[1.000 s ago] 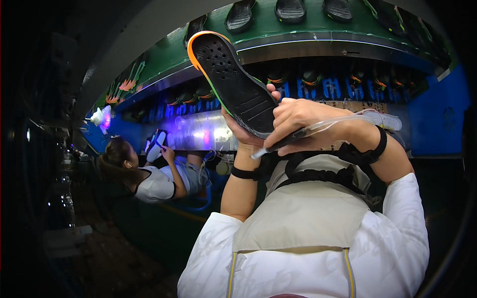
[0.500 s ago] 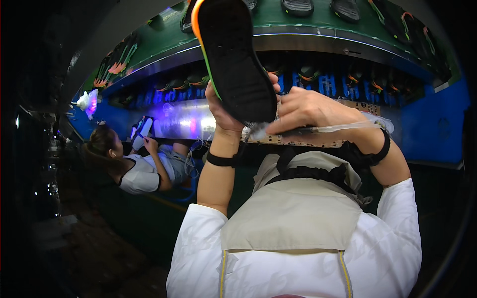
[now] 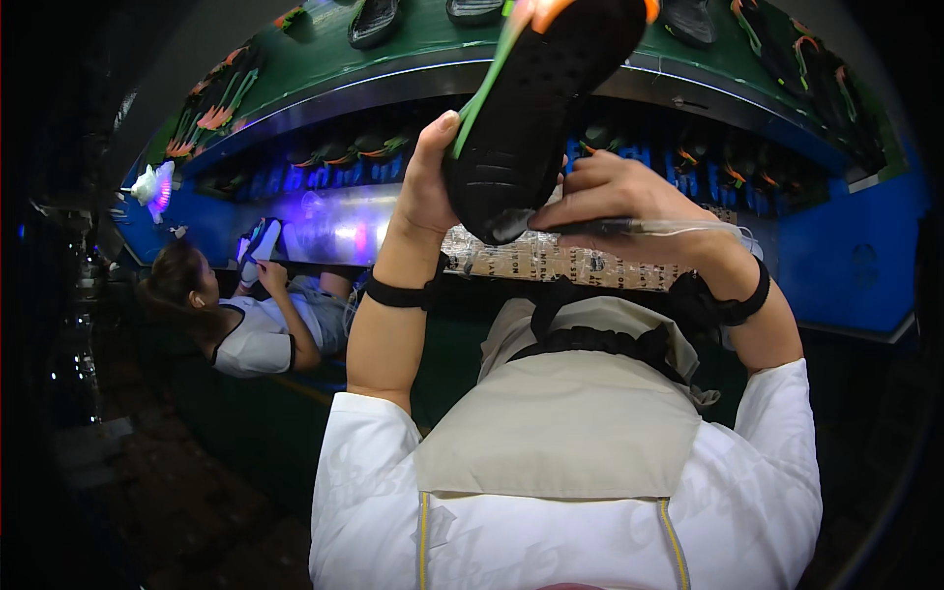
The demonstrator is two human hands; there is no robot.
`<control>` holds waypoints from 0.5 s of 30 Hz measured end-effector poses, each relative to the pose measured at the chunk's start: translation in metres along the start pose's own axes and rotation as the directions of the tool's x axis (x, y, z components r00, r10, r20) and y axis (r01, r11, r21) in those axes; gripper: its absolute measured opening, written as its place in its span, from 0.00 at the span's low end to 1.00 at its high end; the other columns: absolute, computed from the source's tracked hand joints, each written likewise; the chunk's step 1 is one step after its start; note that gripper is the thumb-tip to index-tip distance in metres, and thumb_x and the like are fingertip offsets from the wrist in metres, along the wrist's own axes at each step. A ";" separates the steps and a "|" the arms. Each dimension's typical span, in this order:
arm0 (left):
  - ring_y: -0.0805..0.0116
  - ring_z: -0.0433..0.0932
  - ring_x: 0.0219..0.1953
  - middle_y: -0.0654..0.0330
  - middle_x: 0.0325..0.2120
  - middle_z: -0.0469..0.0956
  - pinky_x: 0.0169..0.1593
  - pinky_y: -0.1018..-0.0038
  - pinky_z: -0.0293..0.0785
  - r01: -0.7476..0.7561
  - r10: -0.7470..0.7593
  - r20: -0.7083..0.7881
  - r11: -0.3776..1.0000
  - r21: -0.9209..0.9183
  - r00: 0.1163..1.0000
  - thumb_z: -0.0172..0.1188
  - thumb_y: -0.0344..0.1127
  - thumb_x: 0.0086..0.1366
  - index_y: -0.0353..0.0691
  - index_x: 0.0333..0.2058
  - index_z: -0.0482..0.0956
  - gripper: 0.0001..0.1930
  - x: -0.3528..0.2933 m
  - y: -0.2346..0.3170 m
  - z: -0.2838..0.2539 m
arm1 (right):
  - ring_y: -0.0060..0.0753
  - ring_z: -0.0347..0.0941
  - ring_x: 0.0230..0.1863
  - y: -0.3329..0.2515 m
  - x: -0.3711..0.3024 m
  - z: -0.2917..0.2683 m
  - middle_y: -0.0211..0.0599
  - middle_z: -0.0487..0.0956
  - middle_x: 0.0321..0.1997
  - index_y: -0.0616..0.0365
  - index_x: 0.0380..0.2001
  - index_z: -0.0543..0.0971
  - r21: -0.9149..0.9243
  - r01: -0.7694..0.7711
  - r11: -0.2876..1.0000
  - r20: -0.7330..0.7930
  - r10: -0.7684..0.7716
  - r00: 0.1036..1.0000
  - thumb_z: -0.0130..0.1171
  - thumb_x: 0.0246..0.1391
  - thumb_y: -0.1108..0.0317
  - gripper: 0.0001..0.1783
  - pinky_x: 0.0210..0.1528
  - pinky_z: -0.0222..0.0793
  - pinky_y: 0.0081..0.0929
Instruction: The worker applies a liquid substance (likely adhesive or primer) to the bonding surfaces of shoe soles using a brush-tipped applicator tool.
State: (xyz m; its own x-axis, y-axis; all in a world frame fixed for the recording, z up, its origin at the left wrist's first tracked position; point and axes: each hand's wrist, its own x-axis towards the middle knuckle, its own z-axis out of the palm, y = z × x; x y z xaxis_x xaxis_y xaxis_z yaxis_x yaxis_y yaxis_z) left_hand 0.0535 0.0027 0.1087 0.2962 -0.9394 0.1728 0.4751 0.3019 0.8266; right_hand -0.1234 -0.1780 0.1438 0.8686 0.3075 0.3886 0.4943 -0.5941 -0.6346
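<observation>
My left hand (image 3: 429, 187) grips a black shoe (image 3: 536, 118) with orange and green edging, its underside turned toward me and its narrow end down. Thumb and palm press on the left side; the other fingers are mostly hidden behind it. In my right hand (image 3: 624, 197) is a dark-handled brush (image 3: 602, 227), with a clear tube (image 3: 688, 227) running from its back end toward my wrist. The brush tip meets the lower end of the shoe's underside, where a wet, whitish patch (image 3: 509, 228) shows.
Ahead runs a green conveyor belt (image 3: 423, 64) carrying black soles and orange-green shoe parts. Several shoes stand on a lower shelf beneath it. A ledge covered in printed tape (image 3: 551, 258) lies below my hands. At left, a seated co-worker (image 3: 261, 329) handles a shoe beside a lit fan-like lamp (image 3: 152, 192).
The shoe has shifted right and tilted, its top leaning rightward. My left hand has moved slightly left; the brush tip stays at the shoe's lower end.
</observation>
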 end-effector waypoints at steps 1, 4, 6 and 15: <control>0.42 0.84 0.51 0.31 0.52 0.80 0.56 0.55 0.84 -0.001 0.001 0.000 1.000 -0.002 1.000 0.41 0.62 0.74 0.22 0.64 0.69 0.42 0.001 0.000 -0.003 | 0.44 0.81 0.46 0.000 -0.001 -0.002 0.36 0.86 0.41 0.51 0.47 0.88 0.000 -0.001 1.000 0.001 0.001 1.000 0.74 0.51 0.70 0.18 0.61 0.69 0.43; 0.66 0.86 0.46 0.50 0.49 0.85 0.51 0.71 0.84 0.103 -0.105 -0.058 0.994 -0.036 0.993 0.49 0.47 0.78 0.30 0.61 0.75 0.26 0.006 0.000 -0.008 | 0.42 0.79 0.44 -0.001 -0.003 -0.007 0.36 0.85 0.42 0.53 0.47 0.88 0.137 0.063 0.989 0.254 -0.096 0.962 0.73 0.49 0.71 0.19 0.55 0.71 0.42; 0.66 0.86 0.45 0.51 0.48 0.85 0.50 0.72 0.84 0.144 -0.148 -0.084 0.988 -0.047 0.985 0.49 0.47 0.78 0.31 0.60 0.76 0.26 0.008 0.002 -0.003 | 0.41 0.79 0.43 0.001 -0.004 -0.008 0.35 0.85 0.42 0.53 0.47 0.88 0.075 0.009 0.997 0.179 -0.022 0.984 0.73 0.50 0.71 0.18 0.55 0.70 0.42; 0.62 0.86 0.48 0.49 0.52 0.84 0.53 0.67 0.84 0.271 -0.274 -0.128 0.962 -0.041 0.953 0.45 0.48 0.79 0.31 0.62 0.75 0.27 0.013 -0.005 -0.020 | 0.40 0.75 0.39 0.008 -0.006 -0.015 0.33 0.81 0.35 0.53 0.48 0.87 -0.145 0.003 0.989 0.058 0.006 0.998 0.72 0.53 0.68 0.18 0.49 0.67 0.40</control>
State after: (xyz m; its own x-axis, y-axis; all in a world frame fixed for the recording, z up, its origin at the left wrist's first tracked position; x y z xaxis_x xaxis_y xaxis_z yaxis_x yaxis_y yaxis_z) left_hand 0.0716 -0.0080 0.0962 0.2585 -0.9571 -0.1306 0.5711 0.0424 0.8198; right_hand -0.1255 -0.1955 0.1462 0.8719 0.3465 0.3460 0.4864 -0.6945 -0.5302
